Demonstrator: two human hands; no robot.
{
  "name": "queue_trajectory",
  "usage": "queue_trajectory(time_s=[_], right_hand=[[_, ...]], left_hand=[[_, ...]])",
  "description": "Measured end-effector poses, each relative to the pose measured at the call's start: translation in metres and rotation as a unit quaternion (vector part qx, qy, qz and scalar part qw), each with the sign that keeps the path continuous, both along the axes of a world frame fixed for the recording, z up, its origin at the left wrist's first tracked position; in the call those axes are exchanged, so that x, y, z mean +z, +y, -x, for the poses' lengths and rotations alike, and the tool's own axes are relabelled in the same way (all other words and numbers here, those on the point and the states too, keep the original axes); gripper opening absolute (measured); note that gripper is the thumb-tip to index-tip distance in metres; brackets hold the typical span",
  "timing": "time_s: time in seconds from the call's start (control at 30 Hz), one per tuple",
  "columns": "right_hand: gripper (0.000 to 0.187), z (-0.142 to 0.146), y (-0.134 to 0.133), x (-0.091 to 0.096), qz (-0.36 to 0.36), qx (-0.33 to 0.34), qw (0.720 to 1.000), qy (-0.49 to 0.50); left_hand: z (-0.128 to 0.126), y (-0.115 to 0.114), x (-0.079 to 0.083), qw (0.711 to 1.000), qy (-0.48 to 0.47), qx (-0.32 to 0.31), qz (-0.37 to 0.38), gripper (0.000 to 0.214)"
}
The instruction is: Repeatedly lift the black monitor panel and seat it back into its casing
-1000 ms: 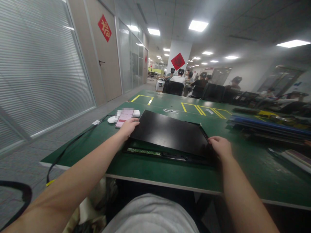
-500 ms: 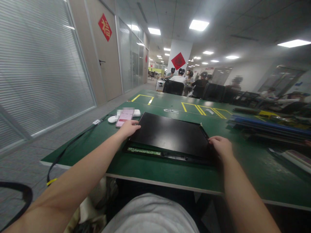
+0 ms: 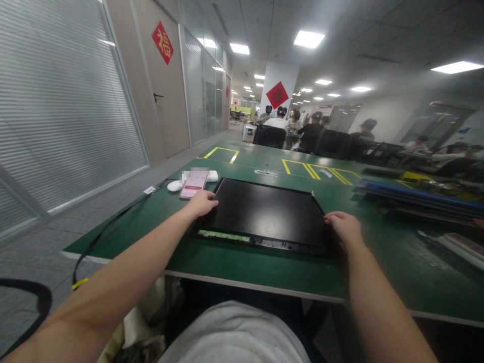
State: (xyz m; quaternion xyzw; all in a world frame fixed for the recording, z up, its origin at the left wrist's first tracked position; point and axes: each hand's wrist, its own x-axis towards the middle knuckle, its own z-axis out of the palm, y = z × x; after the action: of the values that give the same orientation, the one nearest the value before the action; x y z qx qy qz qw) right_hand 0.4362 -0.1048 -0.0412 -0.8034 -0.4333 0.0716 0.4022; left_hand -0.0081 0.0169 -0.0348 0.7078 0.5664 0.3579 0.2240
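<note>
A flat black panel [image 3: 264, 212] lies in a dark frame on the green table [image 3: 234, 262]. A green circuit strip [image 3: 223, 235] shows along the frame's near edge. My left hand [image 3: 201, 203] grips the panel's left edge, fingers curled over it. My right hand [image 3: 342, 228] holds the right edge, fingers bent on the rim. The panel sits nearly level in the frame.
A phone with a pink screen [image 3: 193, 184] and a white device [image 3: 174, 186] lie just beyond my left hand, with a black cable [image 3: 109, 224] running off the table's left edge. Stacked flat panels [image 3: 408, 199] stand at the right. Several people sit at tables further back [image 3: 280, 123].
The panel's far edge has come down from a raised tilt until it lies almost flat in the frame. Both hands stayed on its side edges.
</note>
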Motion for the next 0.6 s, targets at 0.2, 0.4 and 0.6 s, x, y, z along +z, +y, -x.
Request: queue_trajectory(time_s=[0.2,0.4,0.6], right_hand=[[0.027,-0.0043,0.0023,-0.0022,0.003,0.0,1.0,0.001],[0.028,-0.0069,0.0033,-0.0038,0.0,0.004,1.0,0.002],[0.029,-0.0057,0.0036,-0.0027,0.004,0.001,1.0,0.004]], left_hand=[[0.0005,0.0014,0.0007,0.993,0.116,-0.015,-0.001,0.015],[-0.0005,-0.0002,0.0034,0.984,0.177,-0.018,0.013,0.028],[0.0006,0.0008,0.0025,0.98,0.198,-0.024,0.0,0.029]])
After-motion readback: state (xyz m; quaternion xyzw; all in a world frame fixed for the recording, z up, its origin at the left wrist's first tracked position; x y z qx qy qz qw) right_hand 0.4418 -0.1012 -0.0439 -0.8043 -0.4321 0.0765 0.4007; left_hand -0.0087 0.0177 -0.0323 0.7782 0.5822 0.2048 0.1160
